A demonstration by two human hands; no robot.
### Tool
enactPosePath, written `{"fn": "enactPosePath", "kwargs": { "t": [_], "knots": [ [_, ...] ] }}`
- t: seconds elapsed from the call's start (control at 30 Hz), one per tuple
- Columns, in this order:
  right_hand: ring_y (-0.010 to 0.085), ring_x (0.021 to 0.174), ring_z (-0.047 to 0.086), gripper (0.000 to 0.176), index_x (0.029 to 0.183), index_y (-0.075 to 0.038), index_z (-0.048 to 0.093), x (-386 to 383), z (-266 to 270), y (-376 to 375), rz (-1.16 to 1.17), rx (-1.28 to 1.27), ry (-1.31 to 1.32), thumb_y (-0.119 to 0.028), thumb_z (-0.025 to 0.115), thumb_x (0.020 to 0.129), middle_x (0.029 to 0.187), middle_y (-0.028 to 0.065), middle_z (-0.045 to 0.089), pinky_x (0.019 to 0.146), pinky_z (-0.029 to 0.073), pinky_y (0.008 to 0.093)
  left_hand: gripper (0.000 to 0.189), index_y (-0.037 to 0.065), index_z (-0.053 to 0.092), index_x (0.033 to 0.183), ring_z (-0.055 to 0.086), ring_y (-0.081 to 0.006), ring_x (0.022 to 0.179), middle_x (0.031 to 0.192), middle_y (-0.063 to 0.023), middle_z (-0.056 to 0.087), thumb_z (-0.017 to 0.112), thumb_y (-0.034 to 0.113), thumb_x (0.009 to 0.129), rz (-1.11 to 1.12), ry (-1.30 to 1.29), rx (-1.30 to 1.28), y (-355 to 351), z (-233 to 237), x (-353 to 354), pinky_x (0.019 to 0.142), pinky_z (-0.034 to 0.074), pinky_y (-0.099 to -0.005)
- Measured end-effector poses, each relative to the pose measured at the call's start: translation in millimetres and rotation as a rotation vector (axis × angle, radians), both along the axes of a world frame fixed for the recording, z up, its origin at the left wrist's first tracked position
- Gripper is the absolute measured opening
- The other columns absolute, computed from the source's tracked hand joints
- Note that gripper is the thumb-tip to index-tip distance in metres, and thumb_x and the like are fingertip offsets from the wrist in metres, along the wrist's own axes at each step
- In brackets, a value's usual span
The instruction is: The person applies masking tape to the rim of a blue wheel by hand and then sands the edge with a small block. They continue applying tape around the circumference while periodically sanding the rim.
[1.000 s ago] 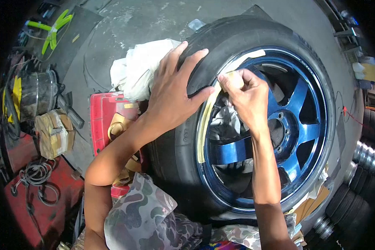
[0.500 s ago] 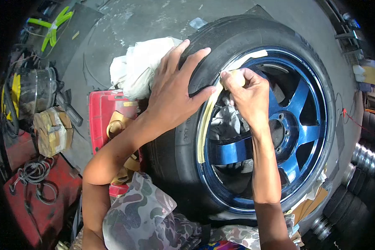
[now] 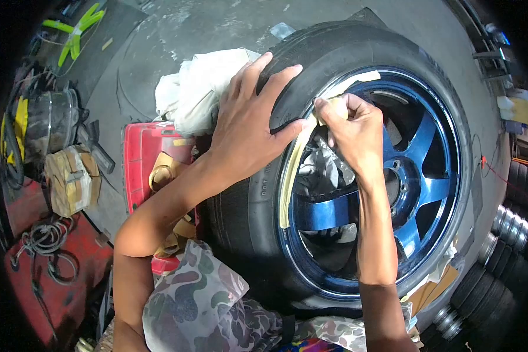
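Note:
A tire (image 3: 240,217) surrounds a blue spoked wheel (image 3: 328,215). Pale yellow tape (image 3: 291,176) runs along the upper left part of the rim. My left hand (image 3: 246,117) rests on the tire's sidewall with its fingers spread and the thumb tip at the tape; it holds nothing. Over the rim's upper left, my right hand (image 3: 358,129) is closed around a pale yellow piece, pressed near the tape. Much of that piece is hidden by the fingers. Crumpled grey material (image 3: 322,167) shows between the spokes below it.
A white cloth (image 3: 199,88) lies left of the tire, above a red case (image 3: 141,164) with tape rolls (image 3: 161,175). Farther left are a taped box (image 3: 73,179), a coiled cable (image 3: 47,237) and a lime-green star-shaped object (image 3: 74,35). Several tires (image 3: 481,293) stand at the right.
Both hands keep nearly the same places. The right hand has shifted slightly, and its fingers now cover more of the pale yellow piece. The whole view has moved a little.

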State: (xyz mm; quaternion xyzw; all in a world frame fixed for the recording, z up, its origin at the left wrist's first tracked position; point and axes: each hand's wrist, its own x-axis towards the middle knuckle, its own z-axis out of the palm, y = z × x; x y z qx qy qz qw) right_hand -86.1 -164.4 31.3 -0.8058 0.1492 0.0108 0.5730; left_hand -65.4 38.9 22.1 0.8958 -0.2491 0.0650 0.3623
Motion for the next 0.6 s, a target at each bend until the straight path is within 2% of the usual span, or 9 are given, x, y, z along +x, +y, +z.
{"fn": "enactPosePath", "kwargs": {
  "t": [0.07,0.17,0.27,0.33,0.4,0.6],
  "knots": [
    [0.0057,0.051,0.058,0.024,0.084,0.003,0.076,3.7,-1.9,-4.2,0.007,-0.003,-0.031,-0.019,0.082,0.092,0.066,0.0028,0.07,0.047,0.043,0.0253,0.076,0.017,0.051,0.155,0.041,-0.0459,0.147,0.161,-0.0224,0.039,0.083,0.028,0.087,0.0,-0.004,0.007,-0.2,-1.8,-0.2,0.122,0.036,-0.053],
    [0.0058,0.05,0.058,0.023,0.084,0.002,0.076,10.4,7.7,0.7,-0.11,-0.027,-0.018,-0.018,0.083,0.091,0.066,0.0031,0.07,0.047,0.043,0.0252,0.077,0.017,0.051,0.156,0.041,-0.0457,0.147,0.161,-0.0222,0.039,0.084,0.028,0.087,0.001,-0.004,0.012,-0.6,-0.9,-0.2,0.123,0.036,-0.0531],
    [0.0062,0.05,0.058,0.025,0.084,0.003,0.076,-0.1,-1.0,-0.4,0.011,0.026,0.007,-0.019,0.083,0.092,0.066,0.0032,0.07,0.047,0.043,0.0254,0.077,0.017,0.051,0.156,0.041,-0.0455,0.147,0.161,-0.0221,0.039,0.084,0.029,0.087,0.005,0.0,0.006,0.7,-1.4,-0.1,0.123,0.036,-0.0532],
    [0.0066,0.05,0.059,0.026,0.083,0.003,0.075,2.8,5.1,-1.4,-0.003,0.021,0.027,-0.02,0.083,0.093,0.066,0.0028,0.07,0.047,0.043,0.0256,0.077,0.017,0.051,0.156,0.041,-0.0454,0.147,0.161,-0.0222,0.039,0.084,0.029,0.087,-0.003,-0.002,0.008,-0.5,-2.9,-0.4,0.123,0.036,-0.0533],
    [0.0067,0.05,0.058,0.026,0.081,0.002,0.074,8.9,7.9,-1.2,-0.124,-0.037,0.003,-0.02,0.083,0.093,0.066,0.0025,0.07,0.046,0.043,0.0257,0.076,0.018,0.051,0.155,0.041,-0.0453,0.147,0.161,-0.0222,0.039,0.084,0.029,0.087,0.005,-0.016,0.01,-0.1,-3.0,0.2,0.123,0.036,-0.0532],
    [0.0067,0.05,0.059,0.026,0.082,0.001,0.074,1.4,8.0,-1.5,-0.063,0.005,0.028,-0.02,0.082,0.095,0.066,0.0027,0.069,0.045,0.042,0.026,0.076,0.018,0.052,0.155,0.041,-0.0452,0.147,0.161,-0.0219,0.04,0.084,0.029,0.087,0.005,-0.011,0.005,0.2,-3.6,-0.5,0.123,0.036,-0.0522]
  ]
}}
